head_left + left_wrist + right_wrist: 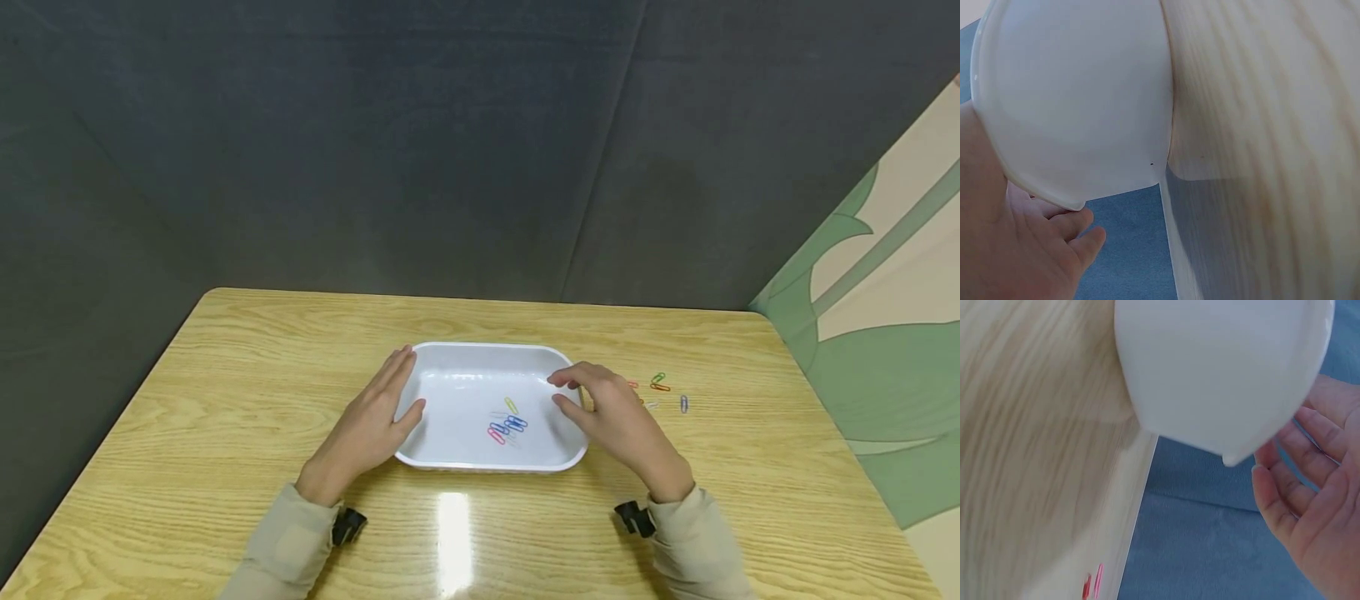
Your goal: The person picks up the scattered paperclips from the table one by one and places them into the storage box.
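The white tray (487,367) on the bench (225,400) is flanked by the left hand (371,425), fingers straight against its rim, and the right hand (611,412), fingers loosely apart beside it, steadying the paper clips (506,425) inside.

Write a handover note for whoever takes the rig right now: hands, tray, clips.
Left hand: open, fingers flat along the tray left rim.
Right hand: open, loosely curved at the right rim; contact unclear.
Tray sits mid-table.
Done: about five clips in tray.
Left: a few loose clips on the table, right of the tray.
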The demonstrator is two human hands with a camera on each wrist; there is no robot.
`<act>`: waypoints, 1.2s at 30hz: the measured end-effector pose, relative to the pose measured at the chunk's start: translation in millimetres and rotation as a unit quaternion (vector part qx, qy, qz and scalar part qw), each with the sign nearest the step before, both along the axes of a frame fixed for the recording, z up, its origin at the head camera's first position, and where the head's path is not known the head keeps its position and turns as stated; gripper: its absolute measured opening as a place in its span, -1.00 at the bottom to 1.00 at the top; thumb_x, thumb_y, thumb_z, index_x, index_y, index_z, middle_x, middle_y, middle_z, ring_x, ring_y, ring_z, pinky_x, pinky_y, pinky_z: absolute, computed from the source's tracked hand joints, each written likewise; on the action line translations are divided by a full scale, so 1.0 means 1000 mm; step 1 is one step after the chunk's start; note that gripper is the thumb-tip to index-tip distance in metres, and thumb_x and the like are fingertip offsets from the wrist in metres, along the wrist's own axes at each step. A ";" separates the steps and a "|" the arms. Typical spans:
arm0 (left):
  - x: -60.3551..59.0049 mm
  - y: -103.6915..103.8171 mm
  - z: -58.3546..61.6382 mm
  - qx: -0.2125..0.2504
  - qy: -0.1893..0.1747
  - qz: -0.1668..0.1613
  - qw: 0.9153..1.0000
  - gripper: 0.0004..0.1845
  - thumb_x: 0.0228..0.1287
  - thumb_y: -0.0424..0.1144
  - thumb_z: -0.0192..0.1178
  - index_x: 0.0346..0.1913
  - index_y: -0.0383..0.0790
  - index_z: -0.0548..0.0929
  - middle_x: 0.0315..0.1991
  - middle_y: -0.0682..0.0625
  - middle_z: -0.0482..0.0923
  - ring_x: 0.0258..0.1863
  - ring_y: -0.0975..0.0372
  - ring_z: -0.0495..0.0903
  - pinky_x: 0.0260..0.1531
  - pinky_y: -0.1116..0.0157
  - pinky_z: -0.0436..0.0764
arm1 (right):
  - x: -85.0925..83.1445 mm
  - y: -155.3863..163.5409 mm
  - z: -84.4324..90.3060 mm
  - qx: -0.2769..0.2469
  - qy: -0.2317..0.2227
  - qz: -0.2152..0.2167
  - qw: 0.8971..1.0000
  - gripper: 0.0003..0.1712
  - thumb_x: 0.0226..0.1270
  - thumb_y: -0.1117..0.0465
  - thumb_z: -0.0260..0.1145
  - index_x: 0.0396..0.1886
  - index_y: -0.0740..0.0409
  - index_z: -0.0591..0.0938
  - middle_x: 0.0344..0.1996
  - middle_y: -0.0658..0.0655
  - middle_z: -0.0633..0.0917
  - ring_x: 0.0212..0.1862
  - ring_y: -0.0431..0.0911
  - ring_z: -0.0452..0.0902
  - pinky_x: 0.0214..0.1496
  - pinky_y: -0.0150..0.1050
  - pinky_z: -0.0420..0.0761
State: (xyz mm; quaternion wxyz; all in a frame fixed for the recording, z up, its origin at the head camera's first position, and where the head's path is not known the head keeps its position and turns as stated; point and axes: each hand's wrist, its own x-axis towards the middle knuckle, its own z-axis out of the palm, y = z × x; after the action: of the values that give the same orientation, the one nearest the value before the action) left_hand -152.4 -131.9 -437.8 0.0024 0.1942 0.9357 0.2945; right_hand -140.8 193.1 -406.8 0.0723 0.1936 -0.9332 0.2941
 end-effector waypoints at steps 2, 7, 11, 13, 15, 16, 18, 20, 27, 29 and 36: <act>0.000 0.000 0.000 -0.001 0.001 0.000 1.000 -0.27 0.51 -0.06 -0.01 0.56 -0.34 0.04 0.61 -0.16 -0.07 0.60 -0.02 -0.05 0.55 -0.01 0.09 | 0.001 0.005 0.001 0.000 0.006 -0.004 1.000 -0.76 0.22 0.35 0.43 -0.10 0.22 0.72 -0.15 0.14 0.75 -0.12 -0.04 0.63 -0.10 -0.03 0.67; 0.000 0.000 -0.001 0.000 0.003 0.000 1.000 -0.27 0.51 -0.06 -0.01 0.56 -0.33 0.04 0.61 -0.16 -0.07 0.60 -0.01 -0.05 0.54 -0.02 0.11 | 0.004 0.017 0.001 0.000 0.017 -0.016 1.000 -0.74 0.24 0.32 0.43 -0.07 0.21 0.70 -0.13 0.13 0.74 -0.13 -0.03 0.63 -0.20 -0.08 0.65; 0.000 0.000 -0.001 -0.002 0.002 0.000 1.000 -0.27 0.51 -0.06 0.00 0.56 -0.33 0.04 0.61 -0.16 -0.07 0.60 -0.02 -0.06 0.54 -0.03 0.11 | 0.005 0.026 0.001 0.003 0.014 -0.023 1.000 -0.74 0.28 0.27 0.41 -0.04 0.18 0.69 -0.10 0.10 0.73 -0.10 -0.02 0.62 -0.20 -0.09 0.64; 0.000 -0.001 -0.001 -0.004 0.002 0.001 1.000 -0.27 0.51 -0.06 0.00 0.56 -0.33 0.04 0.61 -0.16 -0.07 0.60 -0.02 -0.06 0.54 -0.03 0.11 | 0.006 0.031 0.000 0.005 0.012 -0.028 1.000 -0.74 0.29 0.26 0.40 -0.03 0.17 0.69 -0.10 0.09 0.73 -0.10 -0.01 0.62 -0.19 -0.07 0.64; 0.000 -0.001 0.000 -0.004 0.001 0.002 1.000 -0.27 0.51 -0.06 -0.01 0.57 -0.32 0.03 0.61 -0.16 -0.07 0.60 -0.02 -0.06 0.54 -0.02 0.10 | 0.006 0.035 -0.001 0.008 0.015 -0.031 0.999 -0.74 0.29 0.26 0.40 -0.03 0.17 0.69 -0.10 0.10 0.73 -0.11 0.00 0.63 -0.18 -0.05 0.64; 0.000 -0.001 0.000 -0.005 0.002 0.002 1.000 -0.27 0.51 -0.06 0.00 0.56 -0.32 0.04 0.61 -0.16 -0.07 0.60 -0.02 -0.05 0.54 -0.02 0.10 | 0.006 0.038 -0.002 0.010 0.018 -0.033 0.999 -0.74 0.29 0.26 0.40 -0.03 0.17 0.69 -0.10 0.10 0.74 -0.12 0.00 0.64 -0.18 -0.03 0.64; 0.000 0.000 -0.001 -0.005 0.002 0.001 1.000 -0.27 0.51 -0.06 0.00 0.56 -0.32 0.04 0.61 -0.16 -0.07 0.60 -0.02 -0.05 0.54 -0.03 0.10 | 0.007 0.042 -0.003 0.013 0.026 -0.037 0.999 -0.74 0.28 0.27 0.40 -0.04 0.18 0.69 -0.11 0.12 0.74 -0.14 0.00 0.65 -0.19 -0.02 0.66; 0.000 0.000 0.000 -0.004 0.001 0.001 1.000 -0.27 0.51 -0.06 0.00 0.57 -0.32 0.03 0.61 -0.16 -0.07 0.60 -0.02 -0.05 0.54 -0.02 0.10 | 0.008 0.048 -0.004 0.013 0.032 -0.039 0.999 -0.74 0.28 0.29 0.40 -0.04 0.20 0.69 -0.12 0.15 0.75 -0.15 0.00 0.66 -0.18 0.00 0.67; 0.000 0.000 0.000 0.003 -0.003 -0.002 1.000 -0.27 0.51 -0.06 -0.01 0.57 -0.32 0.03 0.61 -0.16 -0.07 0.60 -0.01 -0.06 0.54 -0.02 0.11 | 0.011 0.065 -0.008 0.013 0.047 -0.051 0.998 -0.75 0.24 0.35 0.41 -0.07 0.21 0.68 -0.16 0.17 0.75 -0.22 0.01 0.67 -0.22 -0.06 0.65; 0.000 0.000 0.000 0.003 -0.001 -0.003 1.000 -0.27 0.51 -0.06 -0.01 0.57 -0.32 0.03 0.61 -0.16 -0.06 0.60 -0.01 -0.06 0.54 -0.02 0.11 | 0.012 0.069 -0.009 0.014 0.050 -0.054 0.997 -0.75 0.23 0.36 0.41 -0.08 0.22 0.69 -0.18 0.17 0.76 -0.23 0.01 0.68 -0.25 -0.09 0.64; -0.001 0.000 -0.001 0.001 -0.002 -0.003 1.000 -0.26 0.52 -0.06 -0.01 0.57 -0.31 0.02 0.61 -0.16 -0.08 0.60 -0.02 -0.07 0.54 -0.03 0.10 | 0.013 0.084 -0.016 0.025 0.070 -0.048 0.996 -0.72 0.18 0.38 0.45 -0.09 0.22 0.72 -0.24 0.12 0.76 -0.29 -0.07 0.66 -0.35 -0.31 0.58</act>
State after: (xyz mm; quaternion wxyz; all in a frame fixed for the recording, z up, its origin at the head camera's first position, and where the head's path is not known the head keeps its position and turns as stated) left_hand -153.1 -131.6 -438.7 0.0046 0.1963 0.9348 0.2961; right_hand -127.7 277.0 -423.0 0.1464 0.1699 -0.9411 0.2529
